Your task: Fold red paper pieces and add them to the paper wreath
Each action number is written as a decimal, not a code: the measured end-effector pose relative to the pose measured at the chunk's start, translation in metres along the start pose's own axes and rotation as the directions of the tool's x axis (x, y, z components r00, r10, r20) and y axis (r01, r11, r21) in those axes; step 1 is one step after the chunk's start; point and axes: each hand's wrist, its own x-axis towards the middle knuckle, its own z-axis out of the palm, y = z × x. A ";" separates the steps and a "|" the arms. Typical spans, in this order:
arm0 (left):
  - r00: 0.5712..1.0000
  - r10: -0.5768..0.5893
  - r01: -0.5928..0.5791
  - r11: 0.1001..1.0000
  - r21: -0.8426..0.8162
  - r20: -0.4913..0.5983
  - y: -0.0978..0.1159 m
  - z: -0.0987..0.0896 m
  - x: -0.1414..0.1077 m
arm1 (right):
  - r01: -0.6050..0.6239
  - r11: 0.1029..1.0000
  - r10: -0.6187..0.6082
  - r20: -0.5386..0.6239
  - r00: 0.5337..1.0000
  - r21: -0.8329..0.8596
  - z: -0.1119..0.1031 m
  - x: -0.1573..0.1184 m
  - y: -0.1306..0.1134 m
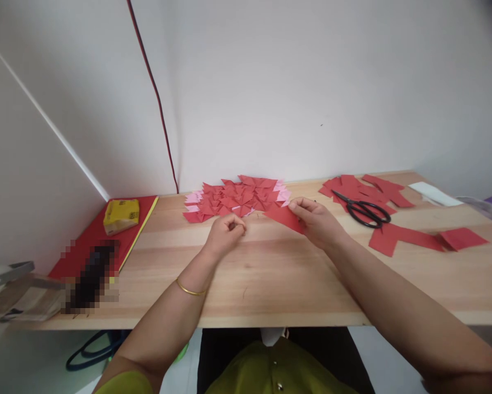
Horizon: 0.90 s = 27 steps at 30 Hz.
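My right hand [317,220] pinches a red piece of paper [284,216] by its right end, holding it just above the wooden table. The paper has a slanted, pointed outline toward the left. My left hand [226,235] is curled closed near the table, apart from that paper; whether anything sits in its fingers is hidden. Behind both hands lies a pile of folded red paper pieces [239,196], with pink folded pieces [194,197] showing at its sides. Black-handled scissors [366,212] rest to the right of my right hand, their blades over red paper sheets [354,189].
More red paper strips [420,237] lie at the right, with a white sheet [432,192] behind. On the left, a red folder [81,249] carries a yellow packet [121,215] and a blurred dark object. A wall closes the table's [270,295] back; a cable hangs there.
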 end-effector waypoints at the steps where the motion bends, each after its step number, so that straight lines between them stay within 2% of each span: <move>1: 0.999 0.038 -0.039 0.999 -0.025 -0.009 -0.001 0.001 0.000 | -0.051 0.998 0.049 0.039 0.998 0.044 0.000 0.001 0.001; 3: 0.990 0.139 -0.139 0.988 -0.068 -0.005 -0.002 0.007 -0.001 | -0.183 0.979 0.164 0.180 0.970 0.092 0.003 0.000 0.003; 6: 0.972 0.228 -0.218 0.967 -0.133 0.064 0.000 0.018 -0.004 | -0.382 0.916 0.311 0.388 0.868 0.121 0.013 -0.004 0.011; 8: 0.959 0.271 -0.257 0.956 -0.141 0.087 0.002 0.023 -0.006 | -0.464 0.872 0.354 0.459 0.815 0.152 0.018 -0.007 0.016; 10: 0.960 0.268 -0.256 0.958 -0.132 0.085 0.003 0.025 -0.007 | -0.493 0.851 0.359 0.484 0.798 0.180 0.021 -0.008 0.020; 12: 0.982 0.182 -0.173 0.974 -0.150 0.055 0.002 0.025 -0.007 | -0.440 0.877 0.324 0.442 0.837 0.190 0.020 -0.007 0.021; 15: 0.999 -0.038 0.032 0.960 -0.279 -0.014 -0.003 0.026 -0.006 | -0.241 0.967 0.202 0.322 0.925 0.086 0.015 -0.005 0.017; 18: 0.985 -0.170 0.135 0.880 -0.455 -0.038 -0.008 0.030 -0.006 | -0.039 0.993 0.074 0.323 0.943 -0.115 0.012 -0.005 0.012; 20: 0.982 -0.190 0.149 0.834 -0.531 -0.023 -0.009 0.032 -0.006 | 0.047 0.985 0.013 0.338 0.941 -0.168 0.013 -0.006 0.011; 22: 0.982 -0.188 0.165 0.808 -0.566 0.018 -0.010 0.034 -0.007 | 0.082 0.983 -0.026 0.318 0.948 -0.167 0.017 -0.007 0.013; 27: 0.976 -0.193 0.218 0.827 -0.519 0.103 -0.011 0.036 -0.009 | 0.104 0.980 -0.052 0.287 0.957 -0.168 0.021 -0.009 0.019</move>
